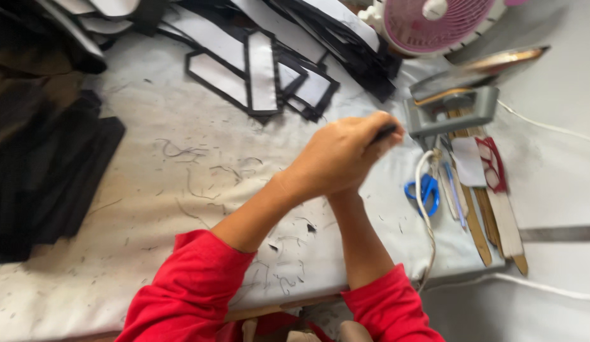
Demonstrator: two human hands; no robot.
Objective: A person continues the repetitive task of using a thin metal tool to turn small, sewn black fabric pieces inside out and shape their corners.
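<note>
Fingers: left hand (336,155) curled narrow round a small dark object (385,132), only its tip showing past the knuckles; kind not discernible.
Object axis: short visible end runs lower left to upper right, pointing toward the grey iron (452,107).
Object place: above the white padded table (149,190), just left of the iron.
Right hand: hidden behind the left hand; finger state cannot be told.
Arms: both forearms rise from red sleeves (193,285) at the lower edge and meet at the hands, left forearm slanting up to the right, right forearm nearly upright.
Surroundings: blue-handled scissors (425,190) and wooden sticks (491,221) right of the wrists; black-and-white cut fabric pieces (257,69) beyond; pink fan (434,22) at the top.
</note>
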